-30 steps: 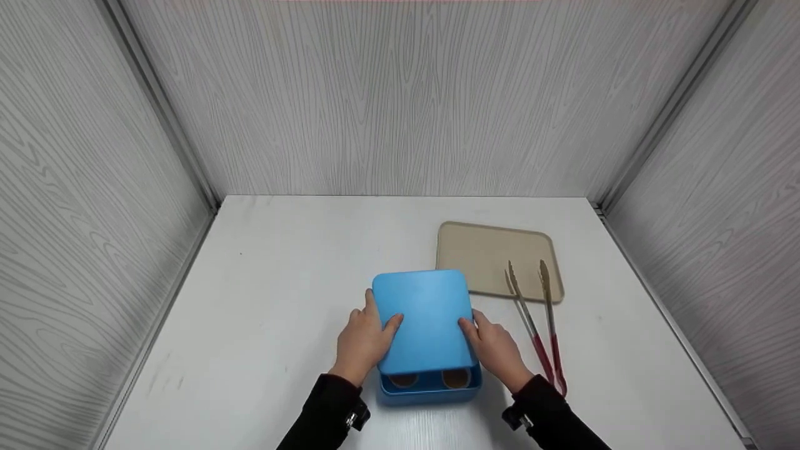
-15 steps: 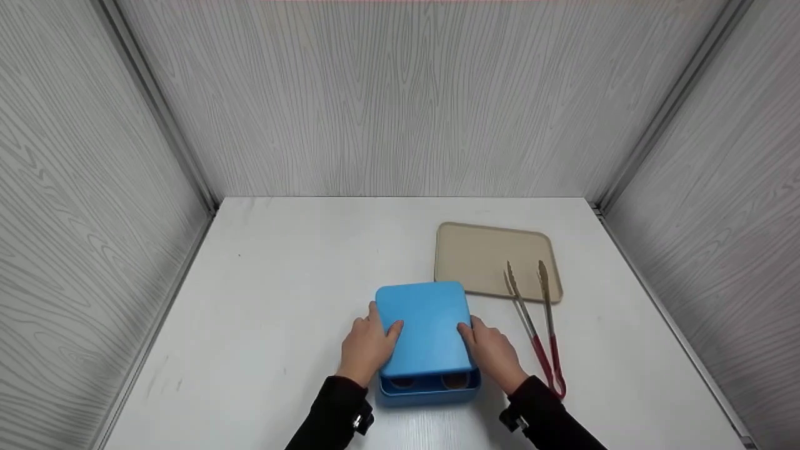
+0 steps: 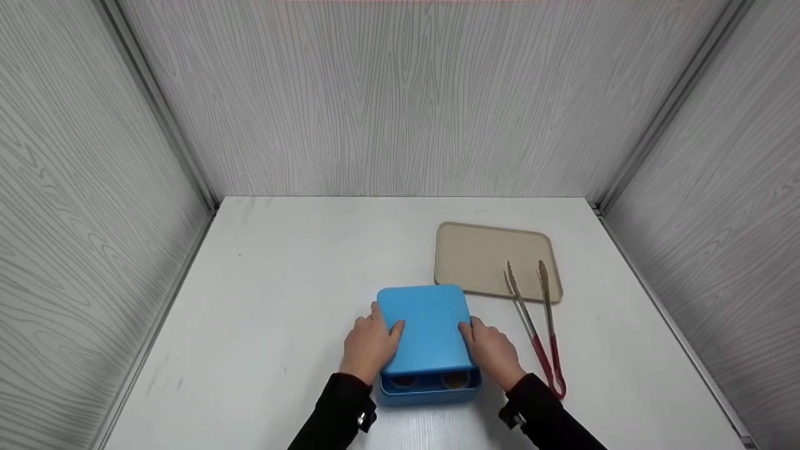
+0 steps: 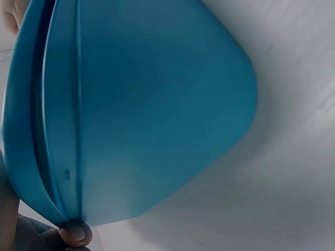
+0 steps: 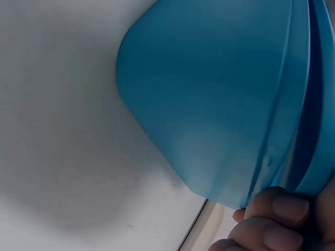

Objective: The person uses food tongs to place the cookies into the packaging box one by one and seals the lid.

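A light-blue lid (image 3: 431, 325) lies tilted over a blue rectangular box (image 3: 431, 397). Its near edge is raised, and round brownish things (image 3: 456, 379) show through the front gap. My left hand (image 3: 369, 344) grips the lid's left side, thumb on top. On the opposite side my right hand (image 3: 495, 351) holds it likewise. Both wrist views show the gap between lid and box wall (image 4: 157, 104) narrowing toward the far end, where the fingertips (image 4: 76, 234) touch the rim. Most of the box's contents are hidden.
A beige tray (image 3: 481, 250) lies behind the box to the right. Tongs with red handles (image 3: 542, 350) rest with their metal tips on it, close to my right hand. Grey wood-grain panels enclose the white table (image 3: 281, 281) at the back and both sides.
The lid's far edge has come down and nearer to me, with both hands following slightly. The front gap stays. Tray and tongs lie as before.
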